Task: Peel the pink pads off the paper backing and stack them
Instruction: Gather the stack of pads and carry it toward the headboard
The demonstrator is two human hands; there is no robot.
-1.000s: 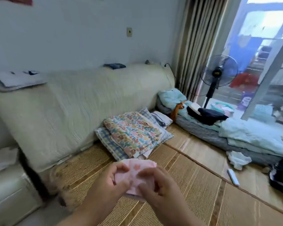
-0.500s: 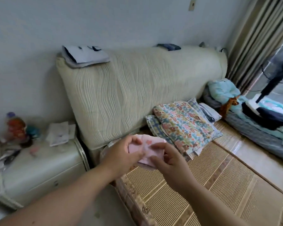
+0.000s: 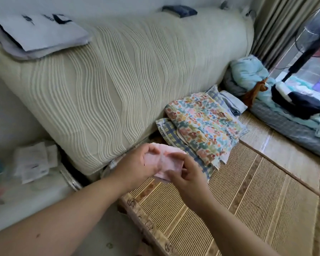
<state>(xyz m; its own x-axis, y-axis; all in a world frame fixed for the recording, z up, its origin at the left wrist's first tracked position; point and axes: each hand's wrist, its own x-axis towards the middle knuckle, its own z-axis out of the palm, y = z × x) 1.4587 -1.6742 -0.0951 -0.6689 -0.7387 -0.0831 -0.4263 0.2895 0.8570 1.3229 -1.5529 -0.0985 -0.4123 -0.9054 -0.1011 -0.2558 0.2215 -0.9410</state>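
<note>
Here, above the near corner of the woven mat, the left hand and right hand both pinch the pink pads, held in the air between them, fingers curled onto the bundle; how many pads it holds is blurred. At two o'clock from the hands lies a folded floral cloth, at eleven o'clock the ribbed cream mattress.

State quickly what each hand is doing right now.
Left hand: closed, gripping the pink pads.
Right hand: closed, pinching the same pink pads.
</note>
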